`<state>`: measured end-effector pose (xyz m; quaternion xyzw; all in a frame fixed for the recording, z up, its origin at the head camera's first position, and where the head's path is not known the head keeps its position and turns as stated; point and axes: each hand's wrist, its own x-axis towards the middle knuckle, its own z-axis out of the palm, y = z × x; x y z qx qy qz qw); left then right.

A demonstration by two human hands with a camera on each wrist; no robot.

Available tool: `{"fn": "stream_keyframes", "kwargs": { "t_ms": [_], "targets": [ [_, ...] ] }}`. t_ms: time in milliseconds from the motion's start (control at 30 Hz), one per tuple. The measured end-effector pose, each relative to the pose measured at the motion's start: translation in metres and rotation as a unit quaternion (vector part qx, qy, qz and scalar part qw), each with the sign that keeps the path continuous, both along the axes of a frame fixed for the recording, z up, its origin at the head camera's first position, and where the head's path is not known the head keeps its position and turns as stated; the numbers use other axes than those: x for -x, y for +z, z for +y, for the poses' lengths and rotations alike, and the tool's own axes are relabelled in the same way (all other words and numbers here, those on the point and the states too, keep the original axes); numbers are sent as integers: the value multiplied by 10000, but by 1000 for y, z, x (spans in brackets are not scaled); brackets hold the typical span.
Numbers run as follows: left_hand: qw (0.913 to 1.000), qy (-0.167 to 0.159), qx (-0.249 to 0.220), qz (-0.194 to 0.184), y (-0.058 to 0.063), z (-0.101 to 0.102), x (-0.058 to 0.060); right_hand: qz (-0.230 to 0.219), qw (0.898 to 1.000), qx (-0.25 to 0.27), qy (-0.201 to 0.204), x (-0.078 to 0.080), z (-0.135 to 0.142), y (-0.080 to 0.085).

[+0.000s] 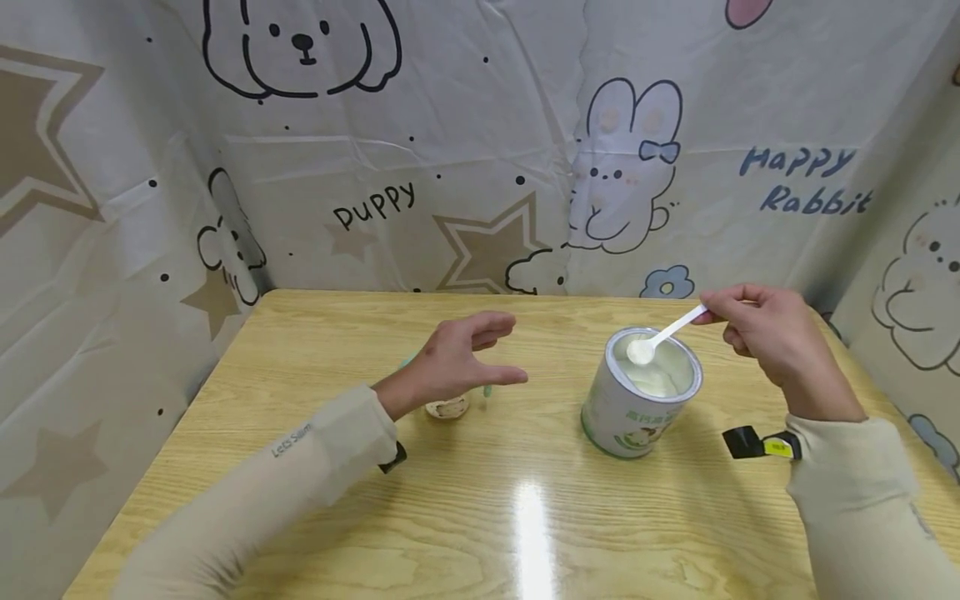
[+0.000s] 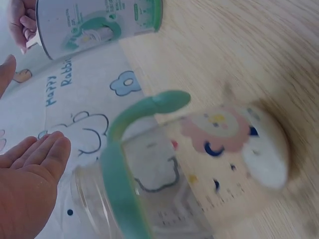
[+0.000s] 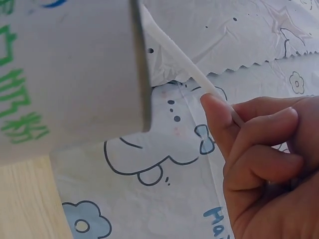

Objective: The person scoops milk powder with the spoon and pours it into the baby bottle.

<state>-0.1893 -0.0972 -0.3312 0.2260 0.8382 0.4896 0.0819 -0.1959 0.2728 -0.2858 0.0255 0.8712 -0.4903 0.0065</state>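
Observation:
My right hand pinches the end of a white measuring scoop between thumb and fingers. The scoop's bowl, heaped with pale powder, is over the mouth of a milk powder can with green print; more powder shows inside. My left hand, thumb apart from its straight fingers, is beside a clear baby bottle with a mint green handle. The bottle's neck has no cap on it. In the head view my left hand and wrist hide most of the bottle.
The can stands on the right part of a wooden table, with the bottle to its left. A printed cloth hangs behind the table's far edge and along both sides. Black straps go round the sleeve cuffs.

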Motion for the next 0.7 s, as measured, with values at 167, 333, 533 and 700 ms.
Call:
{"fn": "stream_keyframes", "kwargs": {
  "t_ms": [167,333,533,700],
  "targets": [
    [10000,74,47,46,1,-12,3,88,9997,231,13,3,-3,5],
    [9999,121,19,114,1,-27,5,62,9992,390,39,5,-8,11],
    [9992,272,135,248,-1,-42,4,70,9979,632,97,7,-17,15],
    [9986,323,291,316,-3,-50,4,166,9972,713,155,9,-26,16]
  ]
}}
